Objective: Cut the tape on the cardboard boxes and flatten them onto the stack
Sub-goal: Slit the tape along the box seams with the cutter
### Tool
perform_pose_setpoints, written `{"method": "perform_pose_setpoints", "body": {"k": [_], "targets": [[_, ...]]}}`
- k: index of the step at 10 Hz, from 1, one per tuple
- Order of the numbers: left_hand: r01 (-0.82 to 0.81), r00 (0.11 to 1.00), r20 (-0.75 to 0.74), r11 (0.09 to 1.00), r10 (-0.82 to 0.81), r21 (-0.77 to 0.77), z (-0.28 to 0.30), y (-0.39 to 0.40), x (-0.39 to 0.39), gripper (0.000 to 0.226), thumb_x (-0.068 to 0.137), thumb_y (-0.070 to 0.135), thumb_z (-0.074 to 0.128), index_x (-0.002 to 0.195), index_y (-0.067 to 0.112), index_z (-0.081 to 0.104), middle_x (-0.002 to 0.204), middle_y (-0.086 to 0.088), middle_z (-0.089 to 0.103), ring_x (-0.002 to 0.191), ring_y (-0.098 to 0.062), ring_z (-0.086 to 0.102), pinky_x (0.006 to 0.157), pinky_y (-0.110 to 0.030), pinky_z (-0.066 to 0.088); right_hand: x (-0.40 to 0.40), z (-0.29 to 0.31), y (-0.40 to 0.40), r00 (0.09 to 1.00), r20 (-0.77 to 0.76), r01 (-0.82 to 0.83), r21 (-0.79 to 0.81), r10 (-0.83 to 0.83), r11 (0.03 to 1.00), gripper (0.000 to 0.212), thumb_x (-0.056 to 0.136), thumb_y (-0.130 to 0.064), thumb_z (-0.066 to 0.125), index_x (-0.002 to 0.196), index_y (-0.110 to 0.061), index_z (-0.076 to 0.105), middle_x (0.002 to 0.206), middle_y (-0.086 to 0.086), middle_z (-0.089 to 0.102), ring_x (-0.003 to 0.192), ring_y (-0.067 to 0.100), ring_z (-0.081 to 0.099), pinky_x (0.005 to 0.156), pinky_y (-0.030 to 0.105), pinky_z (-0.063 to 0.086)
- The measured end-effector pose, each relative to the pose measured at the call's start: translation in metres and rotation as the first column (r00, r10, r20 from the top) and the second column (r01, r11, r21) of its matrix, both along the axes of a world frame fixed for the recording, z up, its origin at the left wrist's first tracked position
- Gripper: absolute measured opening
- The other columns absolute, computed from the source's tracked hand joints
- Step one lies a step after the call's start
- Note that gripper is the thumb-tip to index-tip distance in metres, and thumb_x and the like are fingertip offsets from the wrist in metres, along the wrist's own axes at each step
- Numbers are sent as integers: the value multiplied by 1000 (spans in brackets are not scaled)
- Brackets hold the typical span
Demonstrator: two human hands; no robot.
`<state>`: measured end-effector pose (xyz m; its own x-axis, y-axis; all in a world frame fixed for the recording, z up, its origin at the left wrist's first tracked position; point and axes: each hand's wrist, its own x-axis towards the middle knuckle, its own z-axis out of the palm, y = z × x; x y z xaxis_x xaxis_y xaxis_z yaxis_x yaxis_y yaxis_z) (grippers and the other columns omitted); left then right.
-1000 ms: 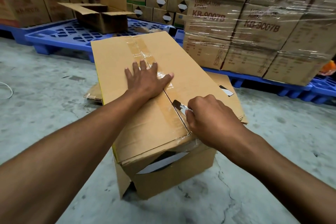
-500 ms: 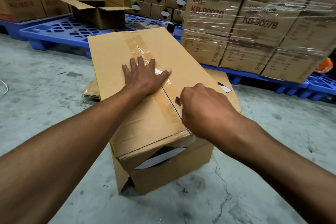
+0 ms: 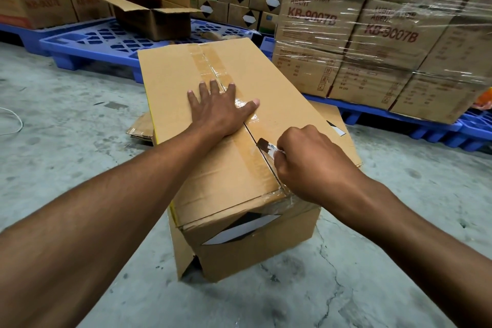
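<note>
- Cardboard box (image 3: 186,82), brown, sits on the grey concrete floor (image 3: 66,146), long top face up, near end crumpled and partly split open.
- Head view: brown packing tape (image 3: 213,66) runs down the centre seam of the box top, from the far edge to the near edge.
- Left hand (image 3: 218,109) lies flat on the box top, fingers straight and spread, palm pressing over the tape seam; grasping nothing.
- Right hand (image 3: 306,162) is clenched around a small cutter (image 3: 265,145); the blade tip sticks out toward the left and touches the tape on the seam, nearer the person than the left hand.
- Seam looks parted from the cutter back to the near edge; tape wrinkled there.
- Flattened cardboard stack (image 3: 335,125) lies on the floor under and behind the box, showing at its right and left sides.
- Black-and-white diamond label (image 3: 239,229) on the near end face, creased.
- Blue plastic pallet (image 3: 87,42) behind the box, carrying an open cardboard carton (image 3: 154,18) with flaps up.
- Right background: shrink-wrapped boxes (image 3: 386,34) printed "KB-9007B", stacked on another blue pallet.
- Thin white cord (image 3: 16,122) on the floor at the left edge.
</note>
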<state>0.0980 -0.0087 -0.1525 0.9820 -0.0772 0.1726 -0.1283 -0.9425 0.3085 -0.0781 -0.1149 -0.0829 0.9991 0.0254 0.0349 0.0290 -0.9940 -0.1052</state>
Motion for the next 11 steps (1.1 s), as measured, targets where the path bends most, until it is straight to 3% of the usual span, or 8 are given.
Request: {"method": "perform_pose_setpoints", "body": {"k": [1, 2, 3, 4, 5, 7, 9, 11], "targets": [[-5, 1000, -5, 1000, 5, 2, 0, 0, 0, 84, 81, 79, 25, 150, 29, 21, 160, -12, 6, 146, -34, -1, 114, -55, -4, -3, 2, 8, 1000, 7, -20, -72, 20, 997, 22, 95, -16, 45, 75, -14, 34, 68, -2, 23, 74, 22, 34, 66, 31, 28], [-8, 1000, -9, 1000, 8, 5, 1, -1, 0, 84, 82, 79, 25, 150, 29, 21, 160, -12, 6, 146, -34, -1, 114, -55, -4, -3, 2, 16, 998, -45, -54, -153, 48, 987, 17, 93, -11, 47, 109, -13, 53, 84, 7, 42, 85, 27, 45, 70, 33, 33], [-7, 1000, -8, 1000, 7, 9, 0, 0, 0, 84, 82, 79, 25, 150, 29, 22, 160, -12, 7, 146, -34, -1, 113, -55, -4, 0, 3, 23, 990, -121, -96, -235, 69, 967, 29, 92, -8, 50, 120, -11, 51, 112, 11, 53, 96, 26, 52, 71, 32, 34], [-3, 1000, -9, 1000, 4, 11, 0, -1, 1, 85, 81, 79, 25, 149, 30, 22, 160, -12, 8, 146, -34, 0, 113, -56, -4, 4, 10, 22, 981, -187, -91, -224, 49, 970, 26, 93, -10, 49, 119, -13, 50, 101, 9, 48, 89, 23, 44, 72, 32, 34], [-6, 1000, -8, 1000, 7, 12, 0, 0, 1, 84, 81, 79, 25, 149, 29, 23, 159, -13, 9, 146, -34, 0, 113, -55, -3, 1, 21, 14, 964, -262, -107, -215, 48, 971, 7, 93, -14, 48, 95, -17, 41, 76, -1, 31, 74, 17, 42, 63, 29, 36], [-2, 1000, 4, 1000, 2, 27, -1, -2, 0, 84, 81, 79, 24, 149, 29, 24, 159, -14, 11, 145, -35, 4, 113, -56, -1, -25, 32, -10, 946, -311, -153, -189, 88, 970, 40, 96, -18, 46, 61, -20, 25, 68, -3, 33, 53, 9, 33, 44, 23, 23], [-9, 1000, 5, 1000, 9, 25, 0, -1, 0, 84, 82, 78, 25, 148, 28, 26, 158, -14, 13, 145, -36, 6, 114, -57, 2, -37, 30, -21, 953, -282, -155, -129, 113, 979, 43, 97, -22, 45, 59, -20, 23, 65, -1, 30, 52, 10, 30, 45, 23, 22], [-14, 997, 75, 997, 8, 82, 3, -5, -4, 74, 88, 70, 27, 138, 19, 44, 147, -22, 34, 138, -41, 23, 112, -55, 14, -46, 21, -46, 948, -312, -58, 13, 59, 998, 24, 92, -13, 50, 71, -9, 61, 62, 1, 64, 57, 17, 63, 53, 31, 50]]}}
